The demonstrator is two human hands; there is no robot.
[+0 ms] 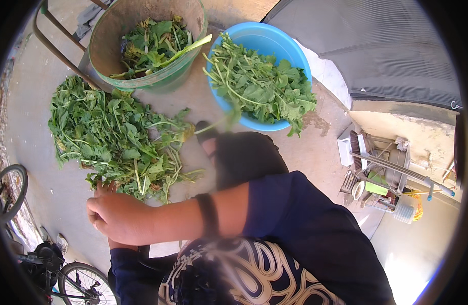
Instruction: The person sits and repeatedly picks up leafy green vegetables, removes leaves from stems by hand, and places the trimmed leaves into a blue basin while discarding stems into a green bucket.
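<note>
My right hand [117, 217], at the end of a bare forearm with a black band, is curled over my left hand [105, 187]; whether it holds anything is hidden. My left hand's fingers touch the lower edge of a large heap of leafy greens [104, 129] on the concrete floor. To the right, a blue plastic basin [257, 34] is filled with leafy green stems [257, 84]. Behind the heap, a worn green bucket [169, 82] contains leaves and stalks [157, 45], some yellowed. A blurred leafy stem [230, 116] shows between the heap and the basin.
A curved metal frame [62, 57] stands beside the bucket. My dark-clad knee [249, 156] is close below the basin. A bicycle wheel [87, 286] is at lower left. On the right are a brush [358, 148], a green container [376, 183] and a grey mesh screen [394, 49].
</note>
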